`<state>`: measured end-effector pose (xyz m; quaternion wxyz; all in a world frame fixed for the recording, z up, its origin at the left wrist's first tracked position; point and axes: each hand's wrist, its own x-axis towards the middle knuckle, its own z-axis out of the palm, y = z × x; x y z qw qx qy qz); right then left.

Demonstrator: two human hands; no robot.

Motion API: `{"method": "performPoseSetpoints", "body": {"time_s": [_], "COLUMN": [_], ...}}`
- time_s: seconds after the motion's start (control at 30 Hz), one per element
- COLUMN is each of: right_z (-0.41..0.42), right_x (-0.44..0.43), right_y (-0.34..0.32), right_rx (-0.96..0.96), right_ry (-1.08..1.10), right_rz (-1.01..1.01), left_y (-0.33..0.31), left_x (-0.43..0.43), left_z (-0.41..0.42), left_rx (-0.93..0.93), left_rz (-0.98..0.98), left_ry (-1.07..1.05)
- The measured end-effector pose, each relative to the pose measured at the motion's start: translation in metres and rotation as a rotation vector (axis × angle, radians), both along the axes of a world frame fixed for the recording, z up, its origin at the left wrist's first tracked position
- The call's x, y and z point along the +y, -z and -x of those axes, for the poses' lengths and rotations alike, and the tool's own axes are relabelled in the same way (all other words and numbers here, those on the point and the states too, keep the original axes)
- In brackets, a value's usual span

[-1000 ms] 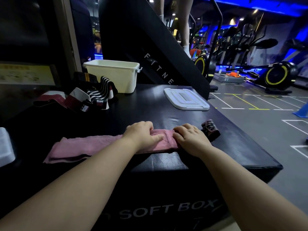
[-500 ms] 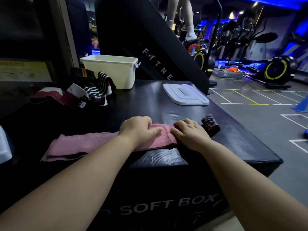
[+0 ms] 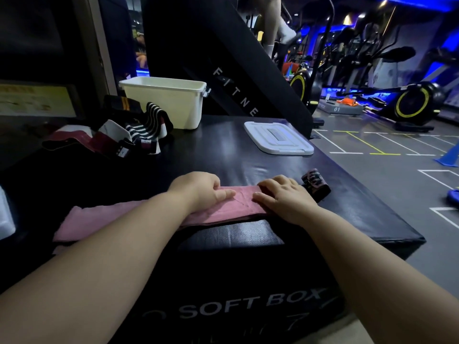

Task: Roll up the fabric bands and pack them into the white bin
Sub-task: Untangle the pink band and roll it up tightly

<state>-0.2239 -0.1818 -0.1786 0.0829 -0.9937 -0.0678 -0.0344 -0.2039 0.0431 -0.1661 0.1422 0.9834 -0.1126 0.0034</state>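
- Head view: a pink fabric band (image 3: 238, 203) is laid flat along the near edge of a black soft box (image 3: 223, 150), its length running left to right.
- The left hand (image 3: 198, 188) is set on the middle of the band; its fingers (image 3: 211, 181) are curled together over the band's far edge, and the thumb is laid flat on top, so the cloth is pinched there.
- The right hand (image 3: 285, 197) is placed on the right end of the band; its fingers (image 3: 275, 181) are bent down over the far edge with the thumb pressed on the cloth, so that end is gripped too. The tip of the band is hidden under this hand.
- A short, creased stretch of the band is seen between the two hands; its left part is crossed by the left forearm and ends rumpled near the box's left side.
- A rolled band (image 3: 316, 184), dark with pink pattern, is seen just beside the right hand, on its far right side.
- The white bin (image 3: 169, 105) is stood upright at the far edge of the box, well apart from the hands; what it holds cannot be told.
- A pile of loose bands (image 3: 139, 135), striped black-and-white and maroon, is heaped against the bin's left front.
- A white lid (image 3: 278, 141) is laid flat to the right of the bin.
- Gym machines (image 3: 412, 105) are seen on the floor behind, under blue light.
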Motion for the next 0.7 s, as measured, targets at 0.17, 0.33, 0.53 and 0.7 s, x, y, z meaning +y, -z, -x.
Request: {"method": "performPoseSetpoints", "body": {"time_s": [0.17, 0.33, 0.53, 0.7], "right_z": [0.004, 0.005, 0.008, 0.009], "right_x": [0.002, 0.004, 0.006, 0.007], "right_y": [-0.002, -0.002, -0.005, -0.005], "right_rx": [0.006, 0.008, 0.063, 0.067], "right_ry": [-0.006, -0.034, -0.095, -0.130], "right_rz": [0.016, 0.065, 0.096, 0.162], "left_y": [0.006, 0.006, 0.003, 0.007], "left_x": [0.002, 0.004, 0.009, 0.027], "left_z": [0.010, 0.018, 0.024, 0.035], "left_rx": [-0.109, -0.170, -0.160, -0.182], "left_rz": [-0.036, -0.054, -0.105, -0.072], "left_ry": [-0.017, -0.058, -0.090, -0.125]}}
